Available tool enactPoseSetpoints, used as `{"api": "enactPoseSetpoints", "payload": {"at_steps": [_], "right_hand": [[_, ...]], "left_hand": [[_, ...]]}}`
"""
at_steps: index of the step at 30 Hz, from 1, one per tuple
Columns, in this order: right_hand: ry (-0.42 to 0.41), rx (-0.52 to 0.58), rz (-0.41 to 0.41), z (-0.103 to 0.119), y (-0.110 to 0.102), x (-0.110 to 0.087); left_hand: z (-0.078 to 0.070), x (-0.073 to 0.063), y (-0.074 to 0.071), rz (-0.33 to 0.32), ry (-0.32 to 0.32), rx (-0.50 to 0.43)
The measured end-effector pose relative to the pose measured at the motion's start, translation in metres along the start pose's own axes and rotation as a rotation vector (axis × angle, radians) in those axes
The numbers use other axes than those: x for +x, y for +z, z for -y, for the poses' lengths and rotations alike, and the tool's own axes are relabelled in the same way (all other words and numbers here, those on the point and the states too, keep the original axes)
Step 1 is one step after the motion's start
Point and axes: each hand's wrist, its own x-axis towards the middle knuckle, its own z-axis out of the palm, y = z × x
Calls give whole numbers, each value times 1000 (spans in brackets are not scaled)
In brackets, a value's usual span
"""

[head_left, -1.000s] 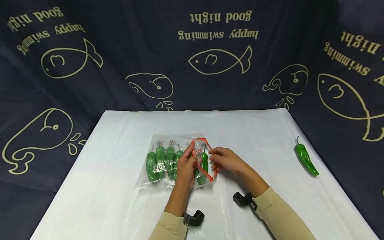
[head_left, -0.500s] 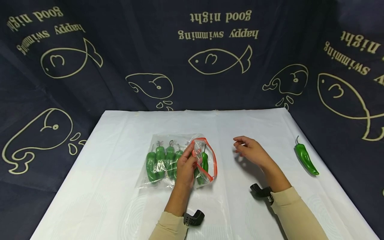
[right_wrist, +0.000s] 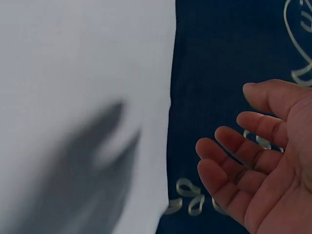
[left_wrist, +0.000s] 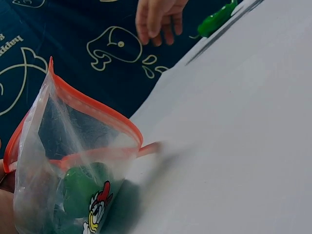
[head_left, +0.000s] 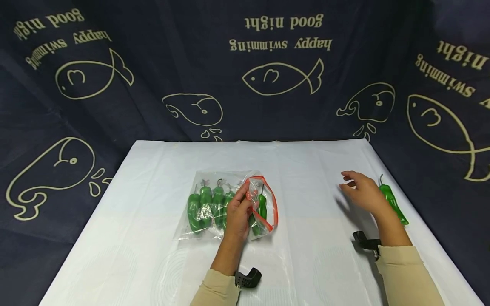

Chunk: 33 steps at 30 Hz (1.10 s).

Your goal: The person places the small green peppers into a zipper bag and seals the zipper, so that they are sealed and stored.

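A clear zip bag [head_left: 183, 231] with a red-edged mouth lies on the white table, several green peppers [head_left: 194, 212] inside it. My left hand [head_left: 237, 214] pinches the near layer of its mouth, and in the left wrist view the red rim of the bag [left_wrist: 100, 113] gapes wide. My right hand [head_left: 361, 193] is raised over the right part of the table, fingers loosely bent, holding nothing. Just beyond it to the right lies a single loose green pepper [head_left: 394, 206], partly hidden by the right wrist. In the right wrist view the right hand [right_wrist: 263, 165] has its palm showing.
The white table [head_left: 306, 263] has its right edge close to the loose pepper. A dark blue cloth [head_left: 214, 25] with fish and whale drawings hangs behind and along both sides. Each wrist wears a black camera [head_left: 248, 278].
My right hand has let go of the bag's mouth and moved right across the table, close to the loose pepper. My left hand stays on the bag.
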Motion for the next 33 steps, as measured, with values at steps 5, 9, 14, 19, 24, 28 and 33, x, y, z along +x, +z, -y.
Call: {"api": "enactPoseSetpoints", "payload": {"at_steps": [5,9,14,19,24,28,33], "right_hand": [[10,-114,-37,-24,-14,-8],[21,-156,-41,-40,-23,-18],[58,-185,-24,-58,-36,-31],[97,-207,-31,-75,-47,-39],[139,-233,-16,-89,-53,-44],[174,-233,12,-98,-53,-46],[190,-227,44,-106,-47,-46]], "left_hand": [[0,0,0,-1,-2,11],[-1,-1,-1,-9,-6,19],[0,-1,-1,-5,-8,27],[0,0,-1,-5,-3,36],[0,0,-1,-5,-2,44],[1,0,-1,-5,2,47],[1,0,-2,-2,3,41]]}}
